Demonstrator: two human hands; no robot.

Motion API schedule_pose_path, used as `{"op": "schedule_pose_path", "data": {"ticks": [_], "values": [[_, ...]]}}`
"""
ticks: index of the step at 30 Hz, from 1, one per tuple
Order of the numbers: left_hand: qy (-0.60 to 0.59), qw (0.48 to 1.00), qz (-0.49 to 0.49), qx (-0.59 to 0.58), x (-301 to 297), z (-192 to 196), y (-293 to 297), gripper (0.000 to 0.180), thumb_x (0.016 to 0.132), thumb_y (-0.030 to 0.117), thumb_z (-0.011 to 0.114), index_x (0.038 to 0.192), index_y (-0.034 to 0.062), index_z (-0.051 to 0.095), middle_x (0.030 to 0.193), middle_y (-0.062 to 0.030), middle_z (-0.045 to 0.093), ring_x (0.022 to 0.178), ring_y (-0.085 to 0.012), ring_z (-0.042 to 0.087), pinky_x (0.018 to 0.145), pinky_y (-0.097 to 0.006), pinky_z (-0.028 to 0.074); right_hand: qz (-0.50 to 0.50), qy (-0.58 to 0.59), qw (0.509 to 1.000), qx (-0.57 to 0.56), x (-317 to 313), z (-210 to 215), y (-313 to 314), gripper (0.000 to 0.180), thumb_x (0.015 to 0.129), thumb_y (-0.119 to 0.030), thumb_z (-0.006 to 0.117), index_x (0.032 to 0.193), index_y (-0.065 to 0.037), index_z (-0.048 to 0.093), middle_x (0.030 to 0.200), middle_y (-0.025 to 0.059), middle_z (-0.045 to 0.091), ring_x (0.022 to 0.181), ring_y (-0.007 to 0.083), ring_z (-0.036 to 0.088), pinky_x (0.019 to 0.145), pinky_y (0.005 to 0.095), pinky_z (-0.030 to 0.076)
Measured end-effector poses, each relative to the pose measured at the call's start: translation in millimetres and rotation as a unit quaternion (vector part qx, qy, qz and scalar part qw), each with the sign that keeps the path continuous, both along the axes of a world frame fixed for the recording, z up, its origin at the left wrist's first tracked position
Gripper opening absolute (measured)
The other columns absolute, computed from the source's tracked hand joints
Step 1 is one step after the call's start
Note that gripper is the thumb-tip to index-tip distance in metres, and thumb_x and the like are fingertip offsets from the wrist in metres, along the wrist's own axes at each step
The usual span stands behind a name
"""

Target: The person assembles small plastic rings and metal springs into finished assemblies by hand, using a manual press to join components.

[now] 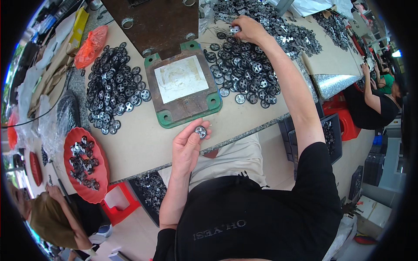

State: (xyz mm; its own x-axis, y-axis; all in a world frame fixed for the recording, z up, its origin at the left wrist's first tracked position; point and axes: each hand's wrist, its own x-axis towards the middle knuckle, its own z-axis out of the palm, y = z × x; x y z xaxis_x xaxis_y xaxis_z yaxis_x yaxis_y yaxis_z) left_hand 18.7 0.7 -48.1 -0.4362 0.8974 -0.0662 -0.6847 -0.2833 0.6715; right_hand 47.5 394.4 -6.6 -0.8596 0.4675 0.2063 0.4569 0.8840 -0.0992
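My left hand (188, 145) is at the table's front edge, just below the press plate, its thumb and fingers closed on a small black toy wheel (200, 132) with a silver spoked hub. A thin pin seems to stick out beside the wheel. My right arm reaches far across the table. At the far pile of small grey and silver parts (300, 41), my right hand (250, 30) pinches a small silver-grey part (235, 29). Below that hand lies a heap of toy wheels (248, 69); several thin metal pins lie just left of it.
A green-cornered metal press base (164, 119) with a white pad (182, 78) stands between two wheel heaps; the second heap (115, 87) is left. Further left are a red scalloped tray (102, 167) of shiny parts and an orange plastic bag (90, 45). People sit at both sides.
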Motion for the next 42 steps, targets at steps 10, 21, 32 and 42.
{"op": "schedule_pose_path", "data": {"ticks": [10, 21, 32, 42], "values": [[0.063, 0.994, 0.057, -0.071, 6.2, 16.2, 3.9, 0.032, 0.086, 0.008, 0.054, 0.117, -0.0015, 0.051, 0.107, -0.0158, 0.058, 0.087, -0.0207, 0.06, 0.076, -0.028, 0.049, 0.011, 0.236, 0.708, -0.665, 88.8, 34.4, -183.8, 0.027, 0.078, -0.007, 0.06, 0.103, 0.001, 0.057, 0.078, 0.0063, 0.06, 0.054, 0.0053, 0.046, 0.047, 0.0178, 0.036], [0.152, 0.978, 0.099, -0.108, 13.0, 26.4, 0.5, 0.033, 0.082, 0.001, 0.058, 0.114, -0.0023, 0.053, 0.103, -0.012, 0.059, 0.085, -0.0156, 0.06, 0.075, -0.025, 0.049, 0.042, 0.238, 0.588, -0.772, 93.3, -5.4, -226.1, 0.019, 0.08, -0.003, 0.06, 0.098, 0.001, 0.059, 0.078, 0.0087, 0.062, 0.057, 0.0064, 0.049, 0.051, 0.0186, 0.039], [0.195, 0.969, 0.108, -0.11, 11.0, 23.8, -1.0, 0.032, 0.082, 0.002, 0.058, 0.114, -0.0028, 0.054, 0.103, -0.0126, 0.06, 0.084, -0.0158, 0.06, 0.074, -0.026, 0.049, 0.041, 0.227, 0.589, -0.774, 91.6, -4.8, -225.6, 0.019, 0.08, -0.004, 0.06, 0.098, 0.001, 0.059, 0.079, 0.0067, 0.061, 0.058, 0.0058, 0.048, 0.052, 0.0186, 0.038], [0.306, 0.933, 0.132, -0.138, 9.8, 24.1, -3.8, 0.031, 0.081, -0.002, 0.058, 0.112, -0.0017, 0.056, 0.104, -0.012, 0.06, 0.085, -0.015, 0.06, 0.075, -0.025, 0.049, 0.057, 0.218, 0.711, -0.666, 91.6, 1.0, -228.2, 0.018, 0.08, -0.005, 0.061, 0.098, -0.001, 0.06, 0.079, 0.0021, 0.059, 0.062, 0.0039, 0.05, 0.055, 0.0179, 0.04]]}}
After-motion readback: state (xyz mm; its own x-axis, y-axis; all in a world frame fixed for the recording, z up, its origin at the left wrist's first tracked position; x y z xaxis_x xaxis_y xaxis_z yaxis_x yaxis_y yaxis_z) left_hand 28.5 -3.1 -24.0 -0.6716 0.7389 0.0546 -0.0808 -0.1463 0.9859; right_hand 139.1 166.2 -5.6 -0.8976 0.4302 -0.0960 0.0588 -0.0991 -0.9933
